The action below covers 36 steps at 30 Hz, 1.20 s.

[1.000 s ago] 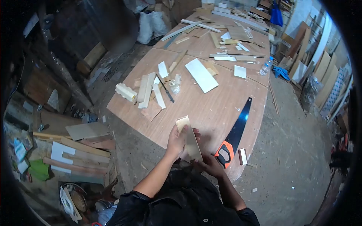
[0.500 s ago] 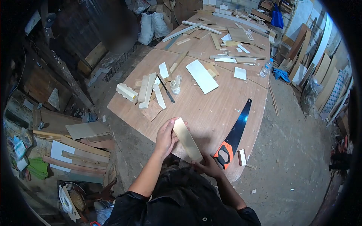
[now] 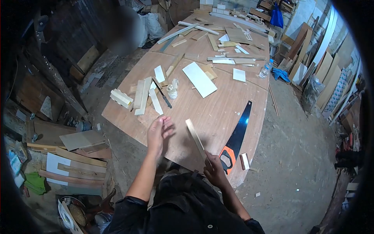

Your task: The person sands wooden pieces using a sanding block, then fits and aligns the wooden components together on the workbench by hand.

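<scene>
Since half a second ago, my left hand has let go of the board and drawn away from it, and the board has turned from its broad face to its narrow edge. From my head, looking down, I see my left fingers apart and loosely curled, with nothing in them. My right hand has its fingers clamped on the board's near end; the far end slants up and left, over the near part of the desk. Just beside my right hand lies the saw, its handle toward me, with a small block to its right. Farther off lies a white panel.
</scene>
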### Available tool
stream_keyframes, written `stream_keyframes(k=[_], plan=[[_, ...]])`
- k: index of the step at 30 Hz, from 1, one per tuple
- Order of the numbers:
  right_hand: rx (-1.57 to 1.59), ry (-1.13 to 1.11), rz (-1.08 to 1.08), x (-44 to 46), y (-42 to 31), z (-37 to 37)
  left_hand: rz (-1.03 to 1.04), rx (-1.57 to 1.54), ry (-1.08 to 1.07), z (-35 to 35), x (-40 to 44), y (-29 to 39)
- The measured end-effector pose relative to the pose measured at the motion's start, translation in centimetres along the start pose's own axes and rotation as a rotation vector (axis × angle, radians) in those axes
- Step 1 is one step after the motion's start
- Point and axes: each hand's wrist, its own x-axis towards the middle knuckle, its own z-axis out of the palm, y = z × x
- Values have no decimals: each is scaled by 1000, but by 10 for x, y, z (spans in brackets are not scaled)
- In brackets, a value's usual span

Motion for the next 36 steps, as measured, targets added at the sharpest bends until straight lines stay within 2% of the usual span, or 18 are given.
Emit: stream_keyframes(k=[2,3,4,6,8,9,10,12,14,16,17,20,24,27,29,32,36], plan=[[78,-6,28,11,-5,9,-219,-38,-106,-4,-4,-18],[-56,15,-14,18,-8,15,-303,-18,-175,-5,-9,-28],[-187,39,-53,23,-10,21,-297,-17,-164,-6,-14,-38],[-242,5,-59,30,-21,31,-283,-215,-332,3,-28,-36],[-209,-66,-111,41,-31,38,-266,-185,-280,0,-21,-28],[-110,-117,-30,44,-29,43,-239,-160,-233,-3,-14,-23],[-115,-121,-36,49,-25,50,-233,-166,-231,-9,-8,-23],[-39,-44,-3,61,-23,65,-263,-310,-26,-26,10,-28],[-88,-87,90,71,-28,73,-338,-402,-8,-44,26,-24],[62,-133,333,80,-30,85,-308,-425,71,-54,38,-8],[7,-129,239,89,-39,89,-292,-421,63,-62,44,-1],[17,-226,310,112,-38,108,-238,-426,158,-93,74,6],[54,-239,323,142,-41,135,-222,-348,196,-146,116,21],[82,-266,417,165,-45,158,-262,-443,161,-186,149,9],[-25,-229,273,184,-61,173,-264,-477,109,-199,154,10],[-138,-201,249,196,-52,193,-336,-609,99,-208,155,26],[-25,-158,224,208,-31,209,-269,-674,61,-222,161,21]])
